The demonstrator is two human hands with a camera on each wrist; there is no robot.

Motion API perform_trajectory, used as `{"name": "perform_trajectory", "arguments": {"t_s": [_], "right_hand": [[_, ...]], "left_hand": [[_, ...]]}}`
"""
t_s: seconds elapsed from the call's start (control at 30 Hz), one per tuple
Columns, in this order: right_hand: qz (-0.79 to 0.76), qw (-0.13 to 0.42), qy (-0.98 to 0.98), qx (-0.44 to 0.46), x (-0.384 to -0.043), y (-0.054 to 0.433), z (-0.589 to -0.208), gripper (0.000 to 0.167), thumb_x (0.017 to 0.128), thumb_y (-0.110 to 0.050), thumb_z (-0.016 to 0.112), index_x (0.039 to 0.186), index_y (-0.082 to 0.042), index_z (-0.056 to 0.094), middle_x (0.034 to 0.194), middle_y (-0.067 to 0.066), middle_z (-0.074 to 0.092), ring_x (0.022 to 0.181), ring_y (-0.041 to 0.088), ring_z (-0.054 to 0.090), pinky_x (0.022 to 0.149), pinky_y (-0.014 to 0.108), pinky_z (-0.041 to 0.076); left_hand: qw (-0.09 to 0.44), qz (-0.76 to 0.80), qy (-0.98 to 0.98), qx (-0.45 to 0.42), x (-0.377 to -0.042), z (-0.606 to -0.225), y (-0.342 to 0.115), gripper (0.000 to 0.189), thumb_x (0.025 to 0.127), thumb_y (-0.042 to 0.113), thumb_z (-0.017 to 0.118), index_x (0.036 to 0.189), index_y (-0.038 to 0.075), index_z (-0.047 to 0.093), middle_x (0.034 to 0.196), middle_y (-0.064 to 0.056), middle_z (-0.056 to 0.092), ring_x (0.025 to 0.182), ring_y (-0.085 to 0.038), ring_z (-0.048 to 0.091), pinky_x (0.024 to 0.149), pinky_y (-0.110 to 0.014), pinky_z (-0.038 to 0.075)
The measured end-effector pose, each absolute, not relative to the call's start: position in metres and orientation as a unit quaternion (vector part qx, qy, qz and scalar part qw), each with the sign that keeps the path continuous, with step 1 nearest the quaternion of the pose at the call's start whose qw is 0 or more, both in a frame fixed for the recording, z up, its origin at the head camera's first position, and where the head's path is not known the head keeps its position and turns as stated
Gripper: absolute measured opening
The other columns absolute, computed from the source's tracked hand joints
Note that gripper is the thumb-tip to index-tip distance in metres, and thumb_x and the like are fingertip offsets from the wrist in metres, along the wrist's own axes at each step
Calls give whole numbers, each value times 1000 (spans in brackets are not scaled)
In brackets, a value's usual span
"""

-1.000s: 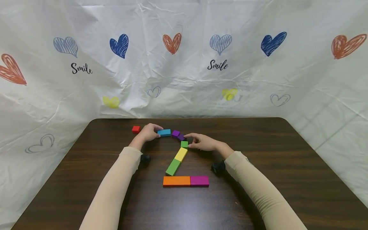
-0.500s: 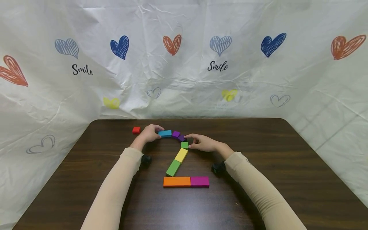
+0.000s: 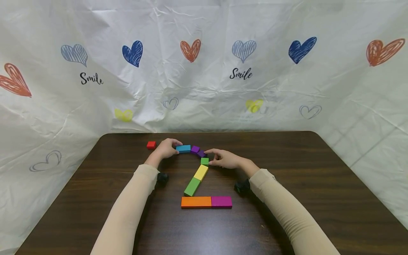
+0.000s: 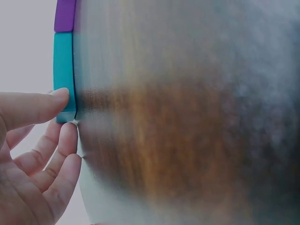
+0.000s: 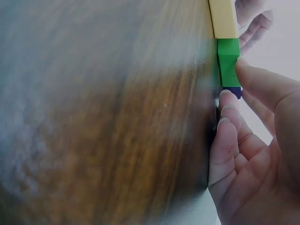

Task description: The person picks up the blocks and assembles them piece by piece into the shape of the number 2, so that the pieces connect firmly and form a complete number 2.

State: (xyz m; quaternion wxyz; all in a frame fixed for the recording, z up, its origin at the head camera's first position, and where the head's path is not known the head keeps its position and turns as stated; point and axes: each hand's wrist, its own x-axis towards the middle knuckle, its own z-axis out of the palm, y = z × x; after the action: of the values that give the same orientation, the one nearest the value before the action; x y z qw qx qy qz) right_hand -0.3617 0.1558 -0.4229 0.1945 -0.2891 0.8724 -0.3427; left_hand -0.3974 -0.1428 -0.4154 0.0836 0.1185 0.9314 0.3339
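Observation:
In the head view my left hand (image 3: 164, 148) pinches the left end of a blue block (image 3: 183, 149) between thumb and fingers. The block's right end meets a purple block (image 3: 195, 149), and a second purple block (image 3: 201, 154) lies at an angle beside that one. My right hand (image 3: 225, 158) reaches in from the right, its index finger at the second purple block and its thumb at a small green block (image 3: 204, 161). The right wrist view shows the thumb touching the green block (image 5: 228, 65). Below follow a yellow block (image 3: 201, 172) and a longer green block (image 3: 192, 187).
An orange block (image 3: 196, 202) and a magenta block (image 3: 221, 202) lie end to end nearer the front. Left of my left hand is a small red block (image 3: 151, 145). Behind the dark wooden table (image 3: 302, 170) hangs a white sheet (image 3: 210, 85) printed with hearts.
The blue block has slid slightly right with my left hand, closing the small gap to the purple block. My right hand stays almost still.

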Motion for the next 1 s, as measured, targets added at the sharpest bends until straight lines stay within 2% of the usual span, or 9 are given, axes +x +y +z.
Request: {"name": "perform_trajectory", "arguments": {"t_s": [0.53,0.8,1.0], "right_hand": [[-343,193,872,-290,-361,156,-422,52,106,-20,60,155,-12,43,92,6,57,71,18,49,68,34,43],[-342,185,867,-312,-361,157,-422,52,106,-18,58,154,-7,42,91,6,57,70,16,49,67,32,43],[-344,192,871,-295,-359,156,-421,52,106,-18,58,155,-10,43,91,6,58,71,17,49,68,34,43]], "left_hand": [[79,333,932,121,-397,-416,-144,38,94,-1,69,132,1,67,137,-22,60,128,-37,53,107,-49,42],[82,333,931,124,-397,-415,-143,38,94,-1,69,131,0,67,137,-22,60,128,-36,53,107,-48,43],[82,330,932,126,-396,-414,-143,37,94,-2,68,131,0,67,137,-23,60,128,-37,53,108,-49,42]]}}
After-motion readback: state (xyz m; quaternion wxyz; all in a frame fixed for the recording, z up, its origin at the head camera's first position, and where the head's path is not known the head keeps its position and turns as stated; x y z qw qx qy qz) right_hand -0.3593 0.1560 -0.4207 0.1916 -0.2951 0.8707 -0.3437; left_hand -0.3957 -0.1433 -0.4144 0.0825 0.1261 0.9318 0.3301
